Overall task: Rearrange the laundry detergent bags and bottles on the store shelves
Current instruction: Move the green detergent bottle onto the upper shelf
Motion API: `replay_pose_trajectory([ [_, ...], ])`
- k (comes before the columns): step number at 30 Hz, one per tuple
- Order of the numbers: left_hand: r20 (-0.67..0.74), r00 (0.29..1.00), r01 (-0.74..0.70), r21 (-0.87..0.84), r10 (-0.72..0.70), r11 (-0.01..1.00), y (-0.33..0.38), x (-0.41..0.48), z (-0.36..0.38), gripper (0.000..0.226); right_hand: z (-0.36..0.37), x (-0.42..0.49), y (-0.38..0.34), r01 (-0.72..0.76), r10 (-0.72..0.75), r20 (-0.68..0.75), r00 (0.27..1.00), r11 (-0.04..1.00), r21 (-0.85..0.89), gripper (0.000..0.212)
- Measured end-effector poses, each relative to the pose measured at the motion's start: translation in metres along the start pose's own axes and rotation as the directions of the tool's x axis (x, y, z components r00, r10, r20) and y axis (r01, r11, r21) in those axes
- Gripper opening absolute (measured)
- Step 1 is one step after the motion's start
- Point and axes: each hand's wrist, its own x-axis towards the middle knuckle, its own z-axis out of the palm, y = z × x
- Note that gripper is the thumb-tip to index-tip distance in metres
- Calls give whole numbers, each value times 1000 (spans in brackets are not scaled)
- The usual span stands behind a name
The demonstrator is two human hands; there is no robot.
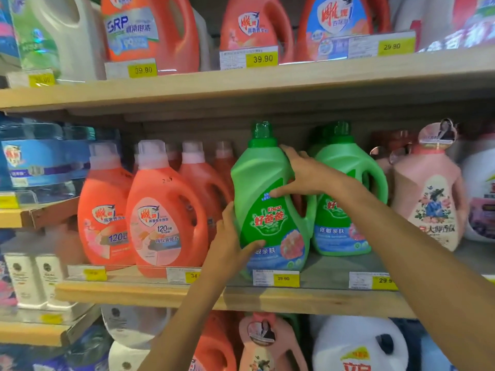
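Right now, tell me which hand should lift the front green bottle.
Probably the right hand: it grips the front green bottle at its handle; the left hand only cups its lower side.

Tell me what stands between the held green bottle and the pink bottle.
A second green bottle, in the head view, beside the held bottle and the pink bottle.

The second green bottle (348, 167) is partly hidden by the right hand (305, 175) and the front green bottle (263, 210). The top-shelf bottles (254, 25) are cut off by the upper edge.
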Motion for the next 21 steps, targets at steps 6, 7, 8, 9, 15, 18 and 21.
replay_pose_trajectory([
  [6,10,997,-75,-59,75,995,-13,7,0,102,9,-4,0,-50,52,-20,998,995,82,123],
  [7,25,996,-79,-88,82,993,-16,10,0,103,10,-5,-1,-61,64,-28,998,994,87,123],
  [8,44,995,-79,-120,85,990,-20,12,-1,102,11,-6,-3,-73,77,-38,996,993,90,123],
  [9,63,994,-74,-154,85,985,-24,15,-1,102,12,-6,-4,-89,94,-50,994,992,89,124],
  [15,130,990,-24,-259,60,965,-34,25,-3,99,15,-7,-11,-149,153,-84,985,987,57,127],
  [18,143,988,-16,-278,57,960,-34,29,-3,97,13,-10,-14,-157,161,-93,982,986,55,125],
  [21,146,988,-15,-287,59,958,-34,32,-1,97,12,-13,-12,-159,163,-100,981,986,48,125],
])
